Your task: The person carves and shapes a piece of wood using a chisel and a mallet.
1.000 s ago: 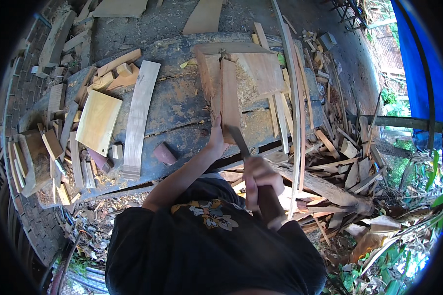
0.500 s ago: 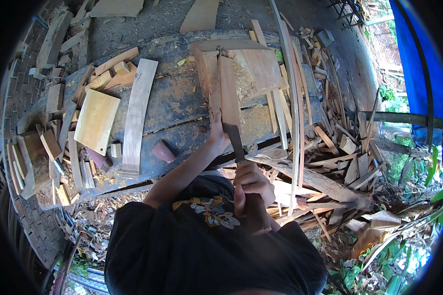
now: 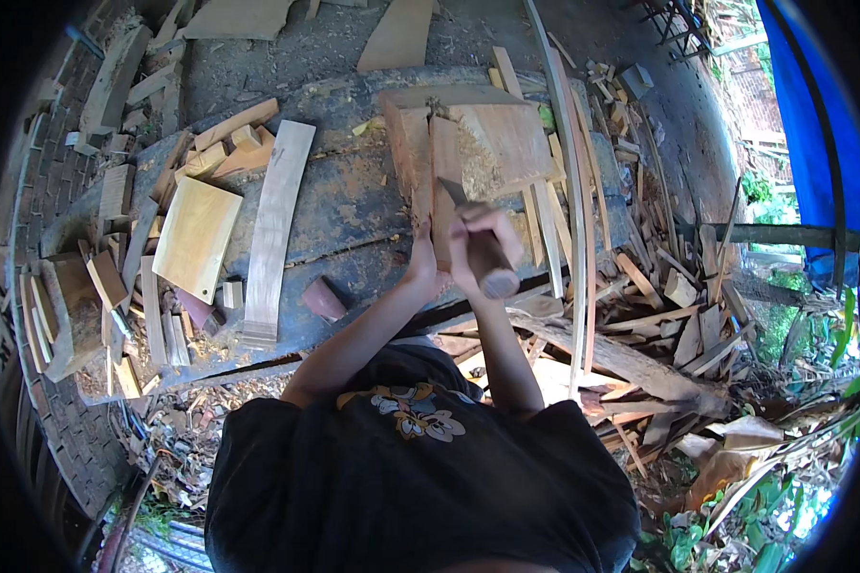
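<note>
A narrow brown board stands tilted with its far end against a thick wooden block, which has wood chips on its face. My left hand grips the near end of the board, along its left side. In my right hand, fingers wrapped round, is a large knife with a thick wooden handle. Its dark blade lies over the board's right edge; whether it touches, I cannot tell. Part of the blade is hidden by my right hand.
Left on the worn dark worktable lie a long grey plank and a pale board with a small hole. Long thin strips stand right of the block. Beyond them is a heap of scrap wood.
My right hand has moved the knife forward and away from my body, from near my chest to alongside the board. My left hand stays on the board. The whole view has shifted slightly.
</note>
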The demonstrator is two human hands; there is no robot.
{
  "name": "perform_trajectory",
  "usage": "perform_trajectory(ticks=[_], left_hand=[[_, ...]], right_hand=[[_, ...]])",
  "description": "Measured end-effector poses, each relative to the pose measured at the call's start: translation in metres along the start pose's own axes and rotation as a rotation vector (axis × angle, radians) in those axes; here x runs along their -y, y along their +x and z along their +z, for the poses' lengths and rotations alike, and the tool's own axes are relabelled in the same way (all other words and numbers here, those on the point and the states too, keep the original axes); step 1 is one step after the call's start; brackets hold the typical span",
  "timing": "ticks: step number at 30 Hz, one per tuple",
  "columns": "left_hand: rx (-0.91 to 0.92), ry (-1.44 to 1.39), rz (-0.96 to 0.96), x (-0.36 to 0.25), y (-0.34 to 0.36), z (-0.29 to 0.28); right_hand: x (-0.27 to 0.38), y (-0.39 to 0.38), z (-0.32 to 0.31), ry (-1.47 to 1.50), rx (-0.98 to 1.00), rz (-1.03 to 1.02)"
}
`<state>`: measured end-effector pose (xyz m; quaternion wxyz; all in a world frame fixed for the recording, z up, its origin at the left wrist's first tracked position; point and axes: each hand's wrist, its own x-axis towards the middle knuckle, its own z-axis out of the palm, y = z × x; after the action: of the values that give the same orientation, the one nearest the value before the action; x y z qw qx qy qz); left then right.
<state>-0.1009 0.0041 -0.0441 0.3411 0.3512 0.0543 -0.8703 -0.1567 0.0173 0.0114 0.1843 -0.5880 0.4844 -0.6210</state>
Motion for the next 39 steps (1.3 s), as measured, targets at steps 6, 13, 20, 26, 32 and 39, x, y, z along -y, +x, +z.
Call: perform_trajectory(ticks=[6,13,20,26,32,39], left_hand=[[0.091,0.013,0.048,0.005,0.024,-0.032],[0.068,0.023,0.012,0.000,0.018,-0.019],[0.142,0.137,0.138,-0.003,0.007,-0.001],[0.131,-0.101,0.029,-0.007,0.017,-0.025],[0.017,0.045,0.021,-0.005,0.017,-0.022],[0.025,0.167,-0.035,-0.008,0.016,-0.018]], right_hand=[[0.067,-0.048,-0.020,0.236,0.018,-0.188],[0.012,-0.020,-0.014,0.226,-0.055,0.002],[-0.022,0.024,0.006,0.000,0.015,0.056],[0.059,-0.039,-0.004,0.215,0.022,-0.249],[-0.006,0.008,-0.003,0.011,-0.021,0.012],[-0.034,0.032,0.004,-0.038,0.056,0.000]])
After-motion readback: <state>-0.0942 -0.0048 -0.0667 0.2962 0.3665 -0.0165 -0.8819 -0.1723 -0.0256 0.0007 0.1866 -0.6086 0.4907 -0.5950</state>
